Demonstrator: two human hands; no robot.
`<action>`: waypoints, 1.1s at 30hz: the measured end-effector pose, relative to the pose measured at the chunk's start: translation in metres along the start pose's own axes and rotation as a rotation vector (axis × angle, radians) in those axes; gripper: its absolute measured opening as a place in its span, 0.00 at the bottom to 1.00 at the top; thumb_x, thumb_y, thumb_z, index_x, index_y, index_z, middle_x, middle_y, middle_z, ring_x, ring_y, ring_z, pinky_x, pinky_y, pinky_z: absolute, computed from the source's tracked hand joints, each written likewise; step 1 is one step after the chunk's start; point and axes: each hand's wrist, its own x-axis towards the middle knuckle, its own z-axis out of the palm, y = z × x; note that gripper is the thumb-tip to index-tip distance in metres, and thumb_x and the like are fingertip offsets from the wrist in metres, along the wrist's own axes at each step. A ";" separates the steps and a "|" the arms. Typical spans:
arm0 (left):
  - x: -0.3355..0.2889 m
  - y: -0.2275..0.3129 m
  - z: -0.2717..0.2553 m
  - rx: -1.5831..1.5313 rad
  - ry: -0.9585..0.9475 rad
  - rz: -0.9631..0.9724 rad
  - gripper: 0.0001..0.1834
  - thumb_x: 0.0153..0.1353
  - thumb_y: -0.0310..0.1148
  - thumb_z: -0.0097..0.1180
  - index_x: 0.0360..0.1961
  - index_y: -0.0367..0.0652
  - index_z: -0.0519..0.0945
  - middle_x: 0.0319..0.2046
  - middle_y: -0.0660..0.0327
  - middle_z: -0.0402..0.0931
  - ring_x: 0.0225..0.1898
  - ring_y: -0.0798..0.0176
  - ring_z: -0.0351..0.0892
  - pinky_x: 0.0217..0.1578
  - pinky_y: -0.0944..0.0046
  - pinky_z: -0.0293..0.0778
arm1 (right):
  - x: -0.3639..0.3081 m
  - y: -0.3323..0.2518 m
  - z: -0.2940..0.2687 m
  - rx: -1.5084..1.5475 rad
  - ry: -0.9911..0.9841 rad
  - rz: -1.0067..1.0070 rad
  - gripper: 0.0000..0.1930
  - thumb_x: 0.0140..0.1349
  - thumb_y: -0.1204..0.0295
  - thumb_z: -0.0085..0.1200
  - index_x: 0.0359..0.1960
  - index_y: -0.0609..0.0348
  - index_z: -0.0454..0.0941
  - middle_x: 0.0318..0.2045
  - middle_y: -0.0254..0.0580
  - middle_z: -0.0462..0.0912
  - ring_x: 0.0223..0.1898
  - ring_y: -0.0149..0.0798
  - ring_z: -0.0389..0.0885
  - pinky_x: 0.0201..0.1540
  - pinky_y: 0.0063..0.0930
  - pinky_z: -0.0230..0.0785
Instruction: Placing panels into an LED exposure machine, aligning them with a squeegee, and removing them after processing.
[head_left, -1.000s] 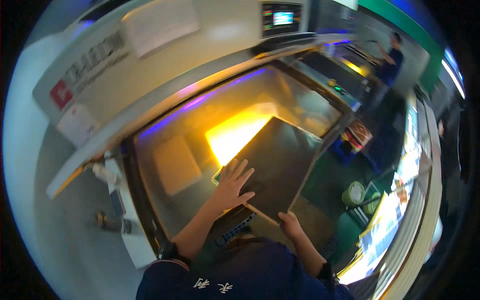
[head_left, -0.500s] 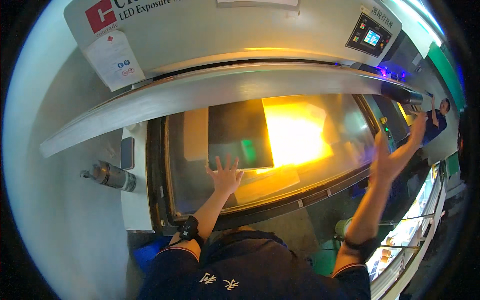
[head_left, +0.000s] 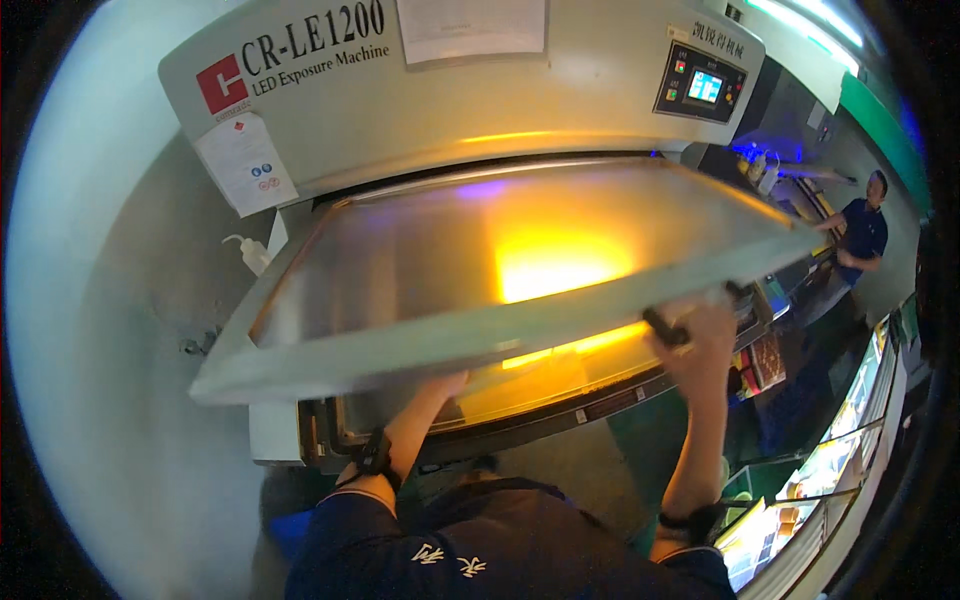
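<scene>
The large framed lid (head_left: 400, 345) of an exposure machine slants over the machine's bed (head_left: 560, 388), with a gap at its front edge. My right hand (head_left: 704, 335) is closed round a black handle (head_left: 664, 328) at the lid's front right. My left hand (head_left: 448, 384) reaches under the lid's front edge, above the bed; its fingers are hidden. Bright yellow light glows through the lid's sheet and along the gap. The dark sheet on the bed is covered from sight by the lid.
Behind the lid rises the machine's pale housing (head_left: 450, 110) with a control panel (head_left: 702, 85) at its right. A white squeeze bottle (head_left: 248, 254) stands at the left. Further right, a person (head_left: 862, 232) in dark clothes stands by another bench. A white ledge (head_left: 275, 432) adjoins the bed's left side.
The lid has come down from its raised position and now covers the bed. My right hand went from open in the air to the black handle. My left hand's fingers passed out of sight.
</scene>
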 end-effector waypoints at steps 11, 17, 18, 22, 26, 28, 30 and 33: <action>-0.045 0.117 0.103 -0.111 -0.583 0.985 0.27 0.70 0.47 0.45 0.65 0.45 0.68 0.66 0.51 0.63 0.67 0.51 0.62 0.67 0.54 0.55 | -0.248 0.044 0.157 -0.251 -1.139 0.116 0.22 0.50 0.44 0.62 0.30 0.50 0.85 0.25 0.45 0.84 0.30 0.49 0.84 0.36 0.43 0.74; 0.038 0.019 0.082 0.280 0.303 0.053 0.40 0.63 0.72 0.28 0.71 0.65 0.58 0.75 0.65 0.42 0.74 0.40 0.33 0.63 0.19 0.25 | -0.258 0.044 0.170 -0.201 -1.205 0.072 0.24 0.53 0.40 0.58 0.32 0.48 0.86 0.29 0.44 0.85 0.36 0.45 0.84 0.47 0.42 0.71; 0.040 0.006 0.098 0.369 0.468 0.140 0.40 0.62 0.72 0.29 0.71 0.66 0.59 0.75 0.65 0.43 0.75 0.41 0.33 0.63 0.20 0.25 | -0.260 0.049 0.170 -0.191 -1.220 0.074 0.24 0.53 0.40 0.58 0.32 0.48 0.86 0.29 0.44 0.85 0.36 0.45 0.84 0.47 0.42 0.71; 0.049 0.008 0.118 0.453 0.675 0.205 0.41 0.60 0.72 0.34 0.71 0.67 0.58 0.75 0.67 0.44 0.75 0.41 0.34 0.64 0.21 0.25 | -0.258 0.052 0.164 -0.108 -1.254 0.100 0.25 0.54 0.42 0.58 0.34 0.53 0.85 0.31 0.45 0.84 0.39 0.46 0.83 0.50 0.47 0.67; 0.044 0.002 0.103 0.559 0.625 0.136 0.41 0.60 0.70 0.38 0.72 0.66 0.56 0.74 0.68 0.45 0.75 0.42 0.35 0.65 0.23 0.27 | -0.251 0.053 0.146 0.496 -0.504 0.230 0.14 0.52 0.60 0.67 0.34 0.55 0.83 0.34 0.42 0.84 0.39 0.47 0.81 0.49 0.45 0.67; 0.046 0.014 0.091 0.546 0.598 0.105 0.41 0.60 0.70 0.39 0.72 0.66 0.56 0.75 0.69 0.45 0.75 0.42 0.36 0.65 0.23 0.27 | -0.275 0.061 0.134 0.696 -0.515 0.241 0.13 0.52 0.64 0.67 0.37 0.53 0.83 0.33 0.41 0.83 0.37 0.49 0.81 0.48 0.45 0.68; 0.046 0.020 0.087 0.541 0.557 0.134 0.40 0.61 0.68 0.41 0.71 0.67 0.57 0.74 0.69 0.45 0.75 0.43 0.35 0.66 0.25 0.29 | -0.310 0.070 0.132 0.962 -0.696 0.207 0.15 0.50 0.74 0.63 0.42 0.55 0.80 0.37 0.44 0.83 0.40 0.52 0.80 0.45 0.43 0.72; 0.045 0.011 0.086 0.585 0.520 0.101 0.39 0.61 0.67 0.42 0.71 0.67 0.57 0.75 0.69 0.44 0.75 0.44 0.35 0.66 0.25 0.30 | -0.324 0.073 0.178 1.014 -1.184 0.251 0.16 0.52 0.74 0.61 0.44 0.56 0.80 0.39 0.47 0.83 0.43 0.55 0.80 0.47 0.46 0.72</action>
